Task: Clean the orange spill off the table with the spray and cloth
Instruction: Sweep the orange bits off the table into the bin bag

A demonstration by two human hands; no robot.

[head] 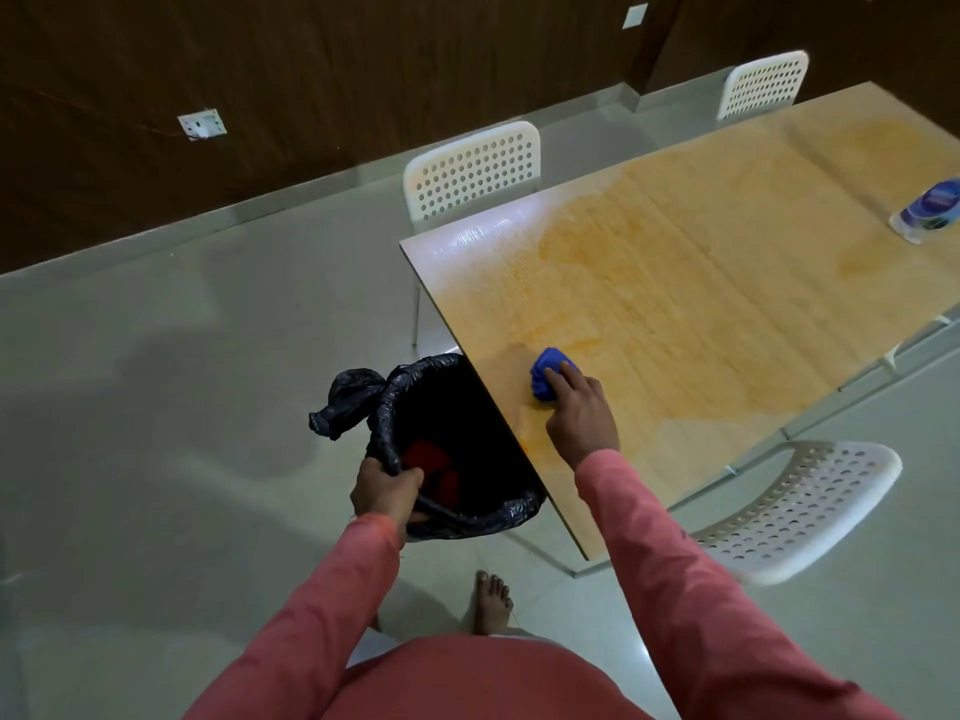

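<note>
A wide orange stain (691,293) covers much of the light wooden table (467,241). My right hand (579,407) grips a bunched blue cloth (545,371) and holds it down on the table near the left edge. My left hand (387,491) grips the rim of a bin lined with a black bag (457,444), held just below that table edge. Something red lies inside the bin. A spray bottle with a blue label (927,210) lies on its side at the far right of the table.
White perforated chairs stand around the table: one behind it (472,168), one further back (763,83), one at the near right (789,506). The floor is pale tile (182,356). My bare foot (491,600) shows below the table corner.
</note>
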